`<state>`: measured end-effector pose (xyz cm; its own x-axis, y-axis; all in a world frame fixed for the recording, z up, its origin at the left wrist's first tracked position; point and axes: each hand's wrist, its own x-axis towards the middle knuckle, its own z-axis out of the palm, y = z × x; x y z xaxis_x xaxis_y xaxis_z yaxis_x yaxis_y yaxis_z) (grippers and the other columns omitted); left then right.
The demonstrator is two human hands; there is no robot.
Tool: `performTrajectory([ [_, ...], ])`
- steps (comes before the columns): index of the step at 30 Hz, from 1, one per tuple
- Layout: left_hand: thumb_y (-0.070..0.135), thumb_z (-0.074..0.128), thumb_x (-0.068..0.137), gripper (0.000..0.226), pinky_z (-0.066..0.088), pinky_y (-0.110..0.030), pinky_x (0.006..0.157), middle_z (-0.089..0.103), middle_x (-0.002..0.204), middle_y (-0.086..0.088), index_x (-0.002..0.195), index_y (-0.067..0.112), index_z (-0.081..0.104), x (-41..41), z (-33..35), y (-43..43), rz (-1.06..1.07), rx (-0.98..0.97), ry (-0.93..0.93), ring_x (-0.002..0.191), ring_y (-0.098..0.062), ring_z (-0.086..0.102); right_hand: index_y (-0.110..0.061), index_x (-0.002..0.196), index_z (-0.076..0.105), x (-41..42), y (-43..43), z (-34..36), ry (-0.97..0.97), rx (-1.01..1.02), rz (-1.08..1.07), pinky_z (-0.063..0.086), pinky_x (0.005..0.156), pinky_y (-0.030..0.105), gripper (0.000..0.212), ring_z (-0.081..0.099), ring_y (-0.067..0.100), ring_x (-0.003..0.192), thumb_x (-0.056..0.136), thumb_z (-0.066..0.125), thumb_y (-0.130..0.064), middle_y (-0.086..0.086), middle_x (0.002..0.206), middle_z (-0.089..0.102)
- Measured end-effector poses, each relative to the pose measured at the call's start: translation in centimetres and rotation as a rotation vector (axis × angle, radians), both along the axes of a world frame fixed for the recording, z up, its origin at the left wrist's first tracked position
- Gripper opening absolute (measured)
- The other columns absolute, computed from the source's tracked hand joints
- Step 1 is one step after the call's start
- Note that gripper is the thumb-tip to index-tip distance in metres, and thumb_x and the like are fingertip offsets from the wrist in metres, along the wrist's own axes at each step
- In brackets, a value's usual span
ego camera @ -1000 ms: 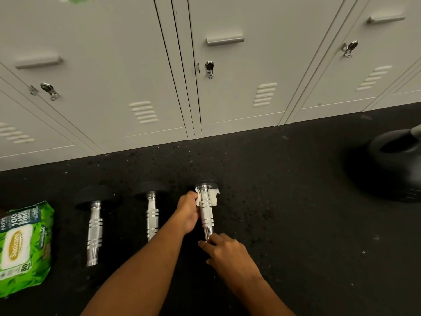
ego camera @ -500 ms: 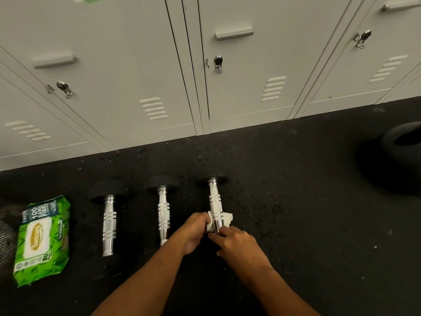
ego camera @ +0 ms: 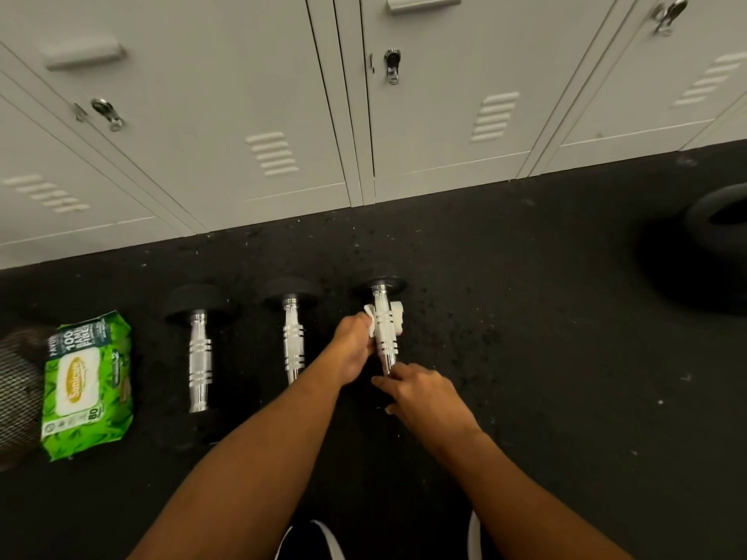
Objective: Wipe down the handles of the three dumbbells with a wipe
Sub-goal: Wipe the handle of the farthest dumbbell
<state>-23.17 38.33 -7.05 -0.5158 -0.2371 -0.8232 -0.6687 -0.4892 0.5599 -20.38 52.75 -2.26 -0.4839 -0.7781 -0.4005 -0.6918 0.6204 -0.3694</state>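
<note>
Three dumbbells with chrome handles and black heads lie side by side on the dark floor: the left dumbbell (ego camera: 199, 357), the middle dumbbell (ego camera: 293, 341) and the right dumbbell (ego camera: 385, 337). A white wipe (ego camera: 395, 317) is wrapped around the upper part of the right dumbbell's handle. My left hand (ego camera: 355, 349) grips the wipe against that handle from the left. My right hand (ego camera: 424, 392) holds the near end of the same dumbbell, hiding its near head.
A green pack of wipes (ego camera: 87, 383) lies left of the dumbbells, with a dark mesh object (ego camera: 18, 394) beside it. Grey lockers (ego camera: 258, 115) line the far side. A black rubber ring-shaped object (ego camera: 715, 224) sits at the right edge.
The wipe in my left hand slid down the right dumbbell's handle to its near end, then back up toward the far head. My right hand stayed at the near end.
</note>
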Motion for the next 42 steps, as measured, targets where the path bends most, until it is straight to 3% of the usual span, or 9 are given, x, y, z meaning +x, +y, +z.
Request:
performTrajectory([
  [7, 0.008, 0.037, 0.091, 0.034, 0.045, -0.028, 0.066, 0.066, 0.072, -0.005, 0.076, 0.014, 0.066, 4.3, 0.3, -0.1, -0.366, -0.059, -0.122, 0.07, -0.017, 0.057, -0.025, 0.145, 0.037, 0.0, 0.1, -0.1, -0.008, -0.016, -0.006, 0.046, 0.098, 0.039, 0.055, 0.045, 0.023, 0.125, 0.094, 0.058, -0.022, 0.005, 0.142, 0.042],
  [12, 0.005, 0.035, 0.092, 0.035, 0.043, -0.028, 0.055, 0.065, 0.054, -0.001, 0.072, 0.011, 0.063, 3.0, 0.5, 0.3, -0.221, -0.076, -0.117, 0.059, -0.017, 0.056, -0.026, 0.145, 0.036, -0.1, 0.1, -0.1, -0.013, -0.015, -0.009, 0.047, 0.096, 0.037, 0.054, 0.045, 0.022, 0.123, 0.095, 0.057, -0.023, 0.004, 0.14, 0.042],
  [20, 0.0, 0.03, 0.097, 0.033, 0.05, -0.036, 0.066, 0.059, 0.072, -0.012, 0.078, 0.003, 0.058, -1.8, 0.8, -1.0, 0.091, -0.018, 0.026, 0.068, -0.021, 0.056, -0.025, 0.147, 0.033, -0.1, 0.0, -0.7, -0.022, 0.008, 0.005, 0.049, 0.093, 0.037, 0.056, 0.046, 0.023, 0.121, 0.096, 0.056, -0.024, 0.005, 0.14, 0.042],
  [25, 0.004, 0.03, 0.097, 0.035, 0.051, -0.032, 0.074, 0.068, 0.085, -0.01, 0.092, 0.006, 0.064, -0.9, 0.8, -0.9, -0.039, -0.016, 0.028, 0.083, -0.021, 0.063, -0.025, 0.147, 0.032, -0.2, 0.0, -0.7, -0.031, 0.014, 0.01, 0.05, 0.09, 0.036, 0.057, 0.046, 0.022, 0.119, 0.096, 0.056, -0.024, 0.005, 0.14, 0.041],
  [30, 0.006, 0.032, 0.094, 0.039, 0.049, -0.027, 0.076, 0.073, 0.08, 0.0, 0.09, 0.015, 0.07, 2.3, 0.2, -0.6, -0.318, -0.054, -0.004, 0.076, -0.014, 0.064, -0.025, 0.146, 0.034, -0.1, 0.1, -0.6, -0.027, -0.006, 0.0, 0.049, 0.092, 0.036, 0.055, 0.046, 0.021, 0.12, 0.096, 0.057, -0.022, 0.004, 0.141, 0.041],
  [34, 0.005, 0.037, 0.087, 0.039, 0.054, -0.031, 0.08, 0.074, 0.096, -0.008, 0.103, 0.012, 0.072, 4.4, -1.0, -0.8, -0.491, -0.06, -0.006, 0.087, -0.02, 0.068, -0.025, 0.146, 0.036, -0.1, 0.1, -0.6, -0.016, -0.008, 0.007, 0.047, 0.095, 0.036, 0.055, 0.046, 0.022, 0.122, 0.095, 0.057, -0.022, 0.004, 0.141, 0.042],
  [36, 0.003, 0.036, 0.087, 0.038, 0.054, -0.031, 0.085, 0.074, 0.098, -0.009, 0.099, 0.01, 0.072, 4.7, -0.9, -0.7, -0.487, -0.059, 0.0, 0.09, -0.022, 0.068, -0.026, 0.146, 0.036, 0.0, 0.0, -0.7, -0.012, -0.008, 0.004, 0.048, 0.094, 0.037, 0.056, 0.047, 0.022, 0.121, 0.095, 0.057, -0.022, 0.004, 0.141, 0.043],
  [39, -0.001, 0.035, 0.087, 0.037, 0.049, -0.024, 0.064, 0.069, 0.076, -0.004, 0.081, 0.012, 0.069, 4.1, -0.6, -0.5, -0.413, -0.082, -0.014, 0.067, -0.012, 0.063, -0.026, 0.146, 0.035, 0.0, 0.0, -0.7, -0.014, -0.009, 0.001, 0.048, 0.093, 0.037, 0.056, 0.047, 0.022, 0.12, 0.095, 0.058, -0.022, 0.003, 0.14, 0.042],
  [42, 0.0, 0.034, 0.089, 0.041, 0.052, -0.025, 0.065, 0.074, 0.082, -0.006, 0.096, 0.009, 0.073, 2.8, -0.6, -0.2, -0.297, -0.074, 0.021, 0.073, -0.016, 0.067, -0.026, 0.146, 0.035, 0.0, 0.1, -0.8, -0.015, -0.012, -0.009, 0.048, 0.093, 0.036, 0.056, 0.046, 0.021, 0.121, 0.095, 0.057, -0.022, 0.003, 0.141, 0.041],
])
